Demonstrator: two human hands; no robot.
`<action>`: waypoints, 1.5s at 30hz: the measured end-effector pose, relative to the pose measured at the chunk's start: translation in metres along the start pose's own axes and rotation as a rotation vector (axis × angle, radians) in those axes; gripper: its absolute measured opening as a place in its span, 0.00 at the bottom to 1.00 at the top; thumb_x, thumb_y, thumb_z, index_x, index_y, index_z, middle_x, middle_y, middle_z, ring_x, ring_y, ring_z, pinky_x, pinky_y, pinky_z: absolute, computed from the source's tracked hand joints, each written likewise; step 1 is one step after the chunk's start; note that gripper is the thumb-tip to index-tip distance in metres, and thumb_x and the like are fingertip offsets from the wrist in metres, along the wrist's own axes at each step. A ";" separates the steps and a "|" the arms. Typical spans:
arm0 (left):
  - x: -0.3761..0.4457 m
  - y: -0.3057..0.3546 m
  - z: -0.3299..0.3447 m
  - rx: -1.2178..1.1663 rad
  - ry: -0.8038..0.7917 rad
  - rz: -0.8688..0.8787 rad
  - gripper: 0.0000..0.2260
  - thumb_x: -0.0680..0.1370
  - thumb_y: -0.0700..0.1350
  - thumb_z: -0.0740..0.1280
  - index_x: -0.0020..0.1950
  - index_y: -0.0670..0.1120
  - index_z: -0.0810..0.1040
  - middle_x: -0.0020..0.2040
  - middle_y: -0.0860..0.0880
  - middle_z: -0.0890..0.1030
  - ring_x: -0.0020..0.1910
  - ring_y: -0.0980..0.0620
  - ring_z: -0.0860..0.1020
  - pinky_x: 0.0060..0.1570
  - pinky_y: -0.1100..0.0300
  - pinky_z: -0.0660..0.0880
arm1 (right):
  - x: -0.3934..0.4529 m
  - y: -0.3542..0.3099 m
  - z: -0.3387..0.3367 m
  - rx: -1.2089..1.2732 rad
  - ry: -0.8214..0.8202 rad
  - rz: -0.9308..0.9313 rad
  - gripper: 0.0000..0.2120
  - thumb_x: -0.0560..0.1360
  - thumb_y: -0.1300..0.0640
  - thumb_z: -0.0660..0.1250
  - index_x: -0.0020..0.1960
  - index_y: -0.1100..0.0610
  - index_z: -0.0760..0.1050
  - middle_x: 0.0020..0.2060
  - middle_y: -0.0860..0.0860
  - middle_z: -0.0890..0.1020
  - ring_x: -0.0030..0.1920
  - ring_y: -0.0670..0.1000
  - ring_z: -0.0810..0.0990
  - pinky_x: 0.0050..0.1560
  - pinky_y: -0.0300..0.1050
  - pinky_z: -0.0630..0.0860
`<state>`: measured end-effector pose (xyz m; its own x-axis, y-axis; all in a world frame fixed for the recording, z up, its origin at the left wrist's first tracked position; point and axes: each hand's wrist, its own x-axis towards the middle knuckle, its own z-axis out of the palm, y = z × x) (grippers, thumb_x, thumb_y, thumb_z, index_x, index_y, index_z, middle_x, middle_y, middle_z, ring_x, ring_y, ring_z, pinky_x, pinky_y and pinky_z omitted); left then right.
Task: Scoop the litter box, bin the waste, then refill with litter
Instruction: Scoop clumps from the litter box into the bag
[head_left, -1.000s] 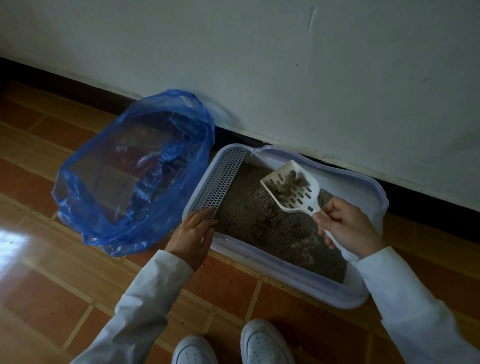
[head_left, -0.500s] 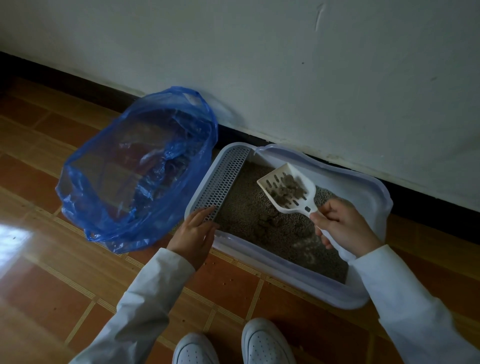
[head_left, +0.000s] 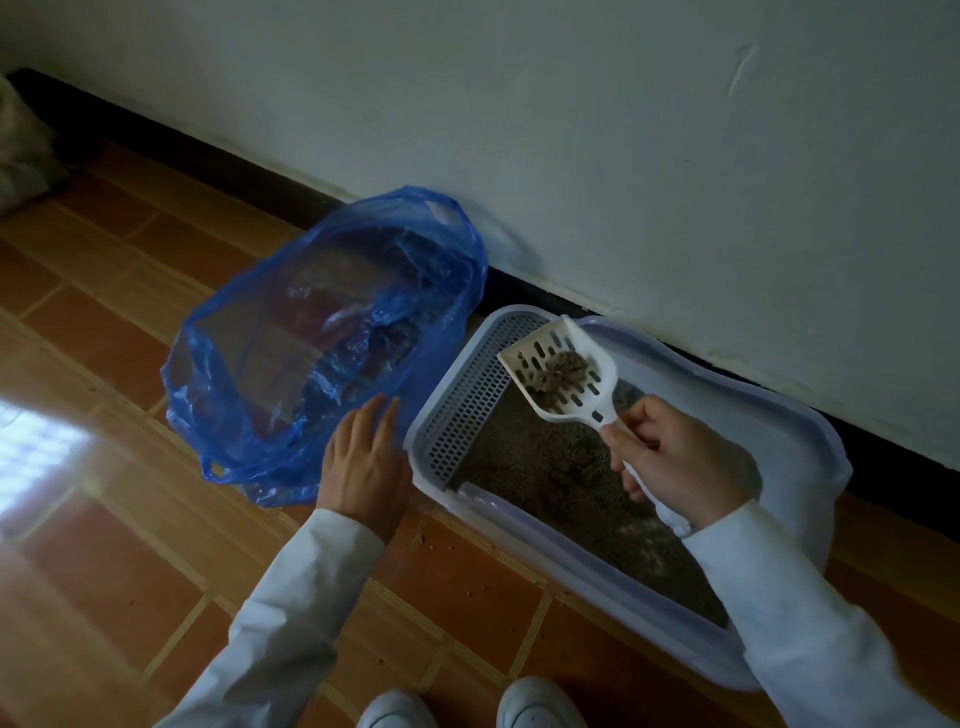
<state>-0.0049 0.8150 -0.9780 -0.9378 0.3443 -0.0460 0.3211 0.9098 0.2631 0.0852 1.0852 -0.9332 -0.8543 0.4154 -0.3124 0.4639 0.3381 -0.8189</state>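
Right hand fingers curled tight around the scoop handle; most of the handle is buried in the fist, only its tail end pokes out by the cuff. Scoop head is held up over the far-left end of the litter box, tilted, slotted face toward the camera. Dark clumps sit in the middle of the scoop; too dim and blurred to tell how many.

Left hand is flat and spread, fingers extended, gripping nothing. It sits between the box and the blue bag, fingertips at the bag's near edge. Can't tell if they touch the plastic or hover just above it.

Bag is open on the tile floor, left of the box, its rim close to the box corner. Something dark lies inside near the right wall, but the see-through blue plastic and creases blur it.

Box lies along the wall, grated step on its left end, grey litter inside. Right sleeve covers the near-right corner. Shoe tips are cut off at the bottom edge. A pale lump at far left is cropped, unidentifiable. Glare patch on the floor at left washes out the tiles there.
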 end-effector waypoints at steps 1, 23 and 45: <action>0.002 -0.004 -0.004 0.015 0.028 -0.033 0.27 0.76 0.46 0.64 0.73 0.43 0.62 0.72 0.39 0.65 0.71 0.38 0.62 0.68 0.40 0.63 | 0.005 -0.009 0.006 -0.009 -0.034 -0.003 0.05 0.75 0.52 0.67 0.43 0.52 0.73 0.30 0.51 0.82 0.24 0.43 0.77 0.23 0.33 0.72; 0.007 -0.021 0.011 0.047 0.171 -0.083 0.18 0.67 0.38 0.74 0.55 0.49 0.81 0.47 0.48 0.83 0.49 0.44 0.81 0.58 0.40 0.72 | 0.090 -0.107 0.159 -0.841 -0.130 -0.482 0.18 0.74 0.61 0.67 0.60 0.56 0.63 0.53 0.58 0.79 0.52 0.58 0.80 0.43 0.48 0.76; 0.002 -0.002 0.003 -0.143 0.152 0.128 0.19 0.74 0.37 0.67 0.66 0.41 0.73 0.62 0.40 0.77 0.63 0.40 0.74 0.60 0.42 0.74 | 0.048 -0.062 0.038 -0.201 -0.192 -0.044 0.02 0.76 0.56 0.66 0.44 0.51 0.73 0.35 0.50 0.83 0.33 0.48 0.81 0.31 0.39 0.75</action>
<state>-0.0070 0.8145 -0.9813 -0.9030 0.4062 0.1398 0.4272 0.8151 0.3912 0.0067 1.0523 -0.9154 -0.8944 0.2357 -0.3800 0.4464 0.5209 -0.7276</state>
